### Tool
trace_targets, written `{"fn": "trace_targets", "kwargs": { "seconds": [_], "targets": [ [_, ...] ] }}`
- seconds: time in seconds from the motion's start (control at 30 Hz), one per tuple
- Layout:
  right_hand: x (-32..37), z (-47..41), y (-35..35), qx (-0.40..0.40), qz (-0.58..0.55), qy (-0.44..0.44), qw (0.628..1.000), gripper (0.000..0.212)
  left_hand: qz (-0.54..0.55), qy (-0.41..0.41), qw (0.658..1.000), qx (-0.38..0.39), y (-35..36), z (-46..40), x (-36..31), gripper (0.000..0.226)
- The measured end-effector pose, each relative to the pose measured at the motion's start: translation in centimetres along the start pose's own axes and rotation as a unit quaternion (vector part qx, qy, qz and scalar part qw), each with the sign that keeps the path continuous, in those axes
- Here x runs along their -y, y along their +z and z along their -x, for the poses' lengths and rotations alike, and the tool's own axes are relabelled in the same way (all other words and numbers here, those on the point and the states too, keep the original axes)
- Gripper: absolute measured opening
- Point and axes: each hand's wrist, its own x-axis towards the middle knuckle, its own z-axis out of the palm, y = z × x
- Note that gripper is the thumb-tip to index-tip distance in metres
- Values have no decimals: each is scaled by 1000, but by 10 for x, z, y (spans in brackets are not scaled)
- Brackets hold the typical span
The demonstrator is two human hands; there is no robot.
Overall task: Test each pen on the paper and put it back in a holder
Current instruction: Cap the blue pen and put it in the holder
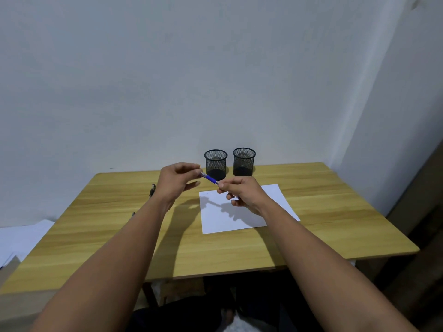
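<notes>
- Both hands up over the table, a blue pen slung between them, clear of the wood
- Left hand pinches the pen's far end, fingers curled round it; looks like the cap or clicker end, being worked so the tip can write, though the detail is too small to call
- Right hand grips the near end, fingers bent round the barrel, steadying it low over the paper
- Pen runs from ten o'clock down to four o'clock, hanging just above the sheet's top edge, ready to drop straight into a scribble
- Paper lies at the table's centre right, under the right hand, so the writing hand barely has to travel; it looks blank apart from faint specks
- Two mesh holders stand side by side at twelve o'clock, against the wall; both look empty, open mouths up for an easy drop-in
- Another dark pen waits at nine o'clock beside the left wrist, another dark bit peeks out by the left forearm; cannot tell what
- My read: early days, testing about to start, nothing yet returned to a holder
</notes>
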Motion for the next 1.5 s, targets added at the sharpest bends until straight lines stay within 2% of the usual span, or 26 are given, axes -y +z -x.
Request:
{"fn": "trace_targets", "kwargs": {
  "seconds": [0.1,0.4,0.6,0.73,0.8,0.93,1.07,1.2,1.37,1.5],
  "targets": [
    [-1,-3,2,4,-28,4,1000,12,31,-19,999,-6,9,-4,-1,20],
    [-7,-14,13,-38,-75,-10,996,6,16,-35,998,-55,32,-17,2,7],
    [6,-19,7,21,75,-25,997,10,-41,-27,999,3,35,-31,-3,20],
    [15,-36,-9,-26,142,-43,989,6,-49,-16,999,-14,43,-47,6,30],
    [17,-48,-23,-70,161,-54,983,7,-105,9,994,-41,47,-59,15,34],
    [34,-78,-63,-186,180,-90,962,20,-286,84,954,-30,66,-80,19,42],
    [62,-110,-100,-258,175,-129,941,20,-441,136,887,-1,96,-114,15,57],
    [75,-142,-121,-281,197,-156,926,11,-542,130,829,41,122,-150,25,71],
    [58,-171,-124,-280,230,-146,921,8,-643,131,754,31,139,-181,47,81],
    [38,-187,-122,-274,237,-130,923,7,-648,121,752,7,145,-196,58,77]
  ]
}}
